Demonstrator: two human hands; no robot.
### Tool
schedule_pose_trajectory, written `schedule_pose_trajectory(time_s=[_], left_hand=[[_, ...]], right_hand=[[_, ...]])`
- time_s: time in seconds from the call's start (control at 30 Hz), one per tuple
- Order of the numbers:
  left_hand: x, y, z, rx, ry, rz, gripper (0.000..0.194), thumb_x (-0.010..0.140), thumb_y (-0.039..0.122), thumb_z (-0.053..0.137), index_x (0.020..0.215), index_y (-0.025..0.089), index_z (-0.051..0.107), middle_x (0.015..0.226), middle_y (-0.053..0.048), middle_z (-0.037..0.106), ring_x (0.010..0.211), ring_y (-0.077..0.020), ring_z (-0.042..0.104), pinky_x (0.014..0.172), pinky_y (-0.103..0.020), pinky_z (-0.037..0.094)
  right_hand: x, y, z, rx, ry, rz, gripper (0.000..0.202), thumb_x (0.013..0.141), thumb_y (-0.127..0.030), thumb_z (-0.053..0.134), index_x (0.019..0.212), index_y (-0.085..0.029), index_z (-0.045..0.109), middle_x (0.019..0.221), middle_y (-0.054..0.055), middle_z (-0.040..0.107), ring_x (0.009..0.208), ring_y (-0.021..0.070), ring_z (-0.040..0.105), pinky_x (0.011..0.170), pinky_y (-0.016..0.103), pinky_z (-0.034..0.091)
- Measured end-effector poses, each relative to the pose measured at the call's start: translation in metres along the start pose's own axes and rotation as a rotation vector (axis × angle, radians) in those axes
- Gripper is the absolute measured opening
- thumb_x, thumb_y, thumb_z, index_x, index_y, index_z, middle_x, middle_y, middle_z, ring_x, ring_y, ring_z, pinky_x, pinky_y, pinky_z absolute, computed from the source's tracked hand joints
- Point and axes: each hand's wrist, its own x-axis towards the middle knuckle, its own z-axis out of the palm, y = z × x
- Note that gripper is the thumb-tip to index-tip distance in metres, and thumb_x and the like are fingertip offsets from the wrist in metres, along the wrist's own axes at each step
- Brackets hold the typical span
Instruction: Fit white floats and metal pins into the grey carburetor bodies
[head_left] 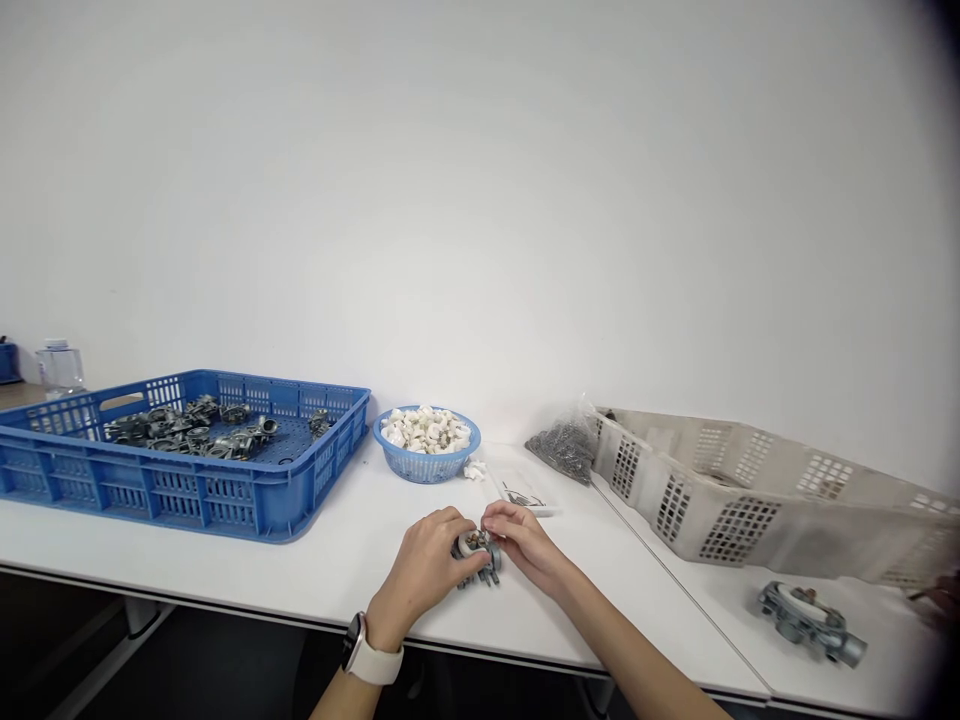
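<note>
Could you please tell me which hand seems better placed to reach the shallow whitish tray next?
Probably the right hand: it is nearer the shallow whitish tray, with only its fingertips at the grey metal part, while the left hand grips that part between thumb and fingers.

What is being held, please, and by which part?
The left hand holds a metal part by its left side; any hold by the right hand is unclear.

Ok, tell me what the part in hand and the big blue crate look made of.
The part seems metal, dull grey, judging by its faint metallic sheen. The blue crate looks like satin moulded plastic, given its even colour and slotted walls.
</note>
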Motion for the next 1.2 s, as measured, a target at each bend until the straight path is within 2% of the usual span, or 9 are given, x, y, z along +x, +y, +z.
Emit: schedule_pose_trajectory(time_s=[0.13, 0.8, 1.03, 1.2], left_hand=[[0.0003, -0.0005, 0.0000, -0.007, -0.007, 0.003, 0.017, 0.092, 0.036, 0.072, 0.108, 0.031, 0.076, 0.096, 0.001, 0.069, 0.091, -0.0192, 0.065, 0.075, -0.028, 0.041], [0.0000, -0.0014, -0.0041, -0.062, -0.052, 0.016, 0.018, 0.095, 0.037, 0.069, 0.112, 0.033, 0.074, 0.100, 0.003, 0.068, 0.094, -0.0177, 0.064, 0.079, -0.026, 0.043], [-0.0010, -0.0003, -0.0053, -0.076, -0.054, 0.020, 0.019, 0.096, 0.037, 0.068, 0.113, 0.033, 0.073, 0.101, 0.002, 0.068, 0.094, -0.0182, 0.064, 0.079, -0.026, 0.043], [-0.0011, 0.0004, -0.0059, -0.075, -0.040, 0.026, 0.019, 0.095, 0.035, 0.068, 0.113, 0.031, 0.072, 0.100, 0.002, 0.068, 0.094, -0.0186, 0.064, 0.079, -0.026, 0.043]], right_hand=[[0.0005, 0.0007, 0.0001, 0.004, 0.031, -0.001, 0.021, 0.074, -0.031, 0.089, 0.085, -0.020, 0.075, 0.081, 0.001, 0.067, 0.075, 0.0151, 0.051, 0.070, 0.028, 0.037], [0.0013, 0.0026, -0.0018, 0.016, -0.013, 0.002, 0.019, 0.076, -0.031, 0.087, 0.084, -0.019, 0.076, 0.078, 0.001, 0.066, 0.072, 0.0134, 0.049, 0.070, 0.028, 0.036], [-0.0007, 0.0000, -0.0013, -0.064, -0.015, -0.001, 0.015, 0.078, -0.031, 0.085, 0.086, -0.021, 0.078, 0.092, 0.002, 0.064, 0.085, 0.0171, 0.051, 0.075, 0.030, 0.038], [-0.0034, -0.0034, 0.0016, -0.054, -0.058, 0.029, 0.016, 0.078, -0.032, 0.084, 0.090, -0.022, 0.079, 0.091, 0.003, 0.065, 0.087, 0.0184, 0.053, 0.079, 0.031, 0.039]])
